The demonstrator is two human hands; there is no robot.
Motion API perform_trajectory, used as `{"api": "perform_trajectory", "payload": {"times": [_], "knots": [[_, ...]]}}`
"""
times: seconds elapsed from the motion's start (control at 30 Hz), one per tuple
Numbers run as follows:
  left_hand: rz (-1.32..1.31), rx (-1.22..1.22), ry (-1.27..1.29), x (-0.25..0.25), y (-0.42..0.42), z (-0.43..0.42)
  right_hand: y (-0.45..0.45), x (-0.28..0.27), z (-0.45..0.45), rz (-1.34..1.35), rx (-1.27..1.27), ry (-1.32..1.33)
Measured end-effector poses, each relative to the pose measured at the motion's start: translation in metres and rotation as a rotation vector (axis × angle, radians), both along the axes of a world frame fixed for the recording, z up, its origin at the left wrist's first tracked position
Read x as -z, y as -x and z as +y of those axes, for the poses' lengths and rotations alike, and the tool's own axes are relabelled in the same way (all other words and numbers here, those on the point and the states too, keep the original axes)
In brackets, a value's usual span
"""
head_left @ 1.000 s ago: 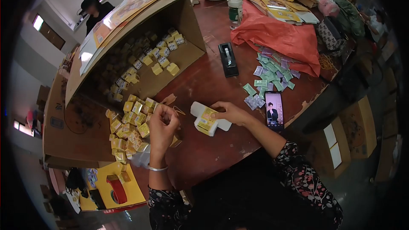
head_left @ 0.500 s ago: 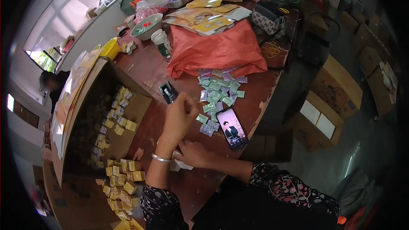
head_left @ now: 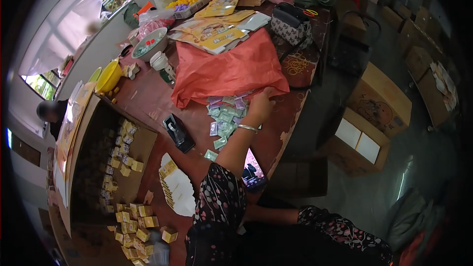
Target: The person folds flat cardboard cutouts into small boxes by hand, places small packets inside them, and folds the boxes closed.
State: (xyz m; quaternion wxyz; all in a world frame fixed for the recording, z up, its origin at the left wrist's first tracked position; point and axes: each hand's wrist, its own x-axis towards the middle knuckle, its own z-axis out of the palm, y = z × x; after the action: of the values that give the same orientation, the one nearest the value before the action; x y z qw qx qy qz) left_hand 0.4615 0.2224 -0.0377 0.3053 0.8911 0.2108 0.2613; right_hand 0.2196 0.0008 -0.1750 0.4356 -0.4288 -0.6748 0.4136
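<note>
My left hand [head_left: 261,105], with a silver bangle at its wrist, reaches forward to the right end of a red plastic bag [head_left: 229,71]. Its fingers are at the bag's lower edge, and their grip does not show clearly. Beside it lies a heap of small green and purple packets [head_left: 225,119]. My right forearm [head_left: 273,215] is drawn back near my body, its hand hidden behind my left sleeve. A lit phone [head_left: 253,171] lies beneath my left forearm. Further left are a black stapler [head_left: 178,134] and a fanned stack of white, yellow-edged cards [head_left: 178,187].
An open carton [head_left: 140,148] with small yellow boxes stands at left, more boxes [head_left: 135,226] piled in front. Behind are a jar [head_left: 161,65], bowl [head_left: 150,45], printed sheets [head_left: 214,32] and handbag [head_left: 294,27]. Cartons [head_left: 362,140] sit right, below the table edge.
My left hand has moved forward and right, from beside the stapler to the red bag. My right hand has drawn back behind my left sleeve. The fanned cards now show, and the view has shifted.
</note>
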Motion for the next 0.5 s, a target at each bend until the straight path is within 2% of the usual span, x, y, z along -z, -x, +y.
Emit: {"api": "perform_trajectory", "payload": {"times": [0.03, 0.13, 0.17, 0.2, 0.23, 0.37, 0.43, 0.5], "knots": [[-0.036, -0.028, -0.011, 0.002, 0.007, 0.000, -0.011, -0.013, 0.003, -0.001, 0.044, -0.123], [-0.101, 0.022, 0.114, -0.050, 0.076, -0.028, -0.031, -0.078, 0.020, 0.083, 0.041, 0.077], [-0.087, -0.005, 0.134, -0.065, 0.112, -0.038, -0.028, -0.082, 0.024, 0.118, 0.116, 0.162], [-0.077, -0.025, 0.154, -0.080, 0.149, -0.055, -0.025, -0.083, 0.026, 0.034, 0.174, 0.116], [0.018, -0.143, 0.162, -0.092, 0.189, -0.072, -0.023, -0.087, 0.030, 0.007, 0.225, 0.084], [-0.107, -0.552, 0.334, -0.080, 0.336, -0.126, -0.027, -0.115, 0.056, 0.061, 0.407, -0.033], [0.043, -0.764, 0.356, -0.077, 0.384, -0.157, -0.034, -0.132, 0.077, 0.019, 0.455, -0.102], [0.146, -0.676, -0.093, -0.065, 0.404, -0.181, -0.037, -0.129, 0.109, -0.070, 0.499, -0.215]]}}
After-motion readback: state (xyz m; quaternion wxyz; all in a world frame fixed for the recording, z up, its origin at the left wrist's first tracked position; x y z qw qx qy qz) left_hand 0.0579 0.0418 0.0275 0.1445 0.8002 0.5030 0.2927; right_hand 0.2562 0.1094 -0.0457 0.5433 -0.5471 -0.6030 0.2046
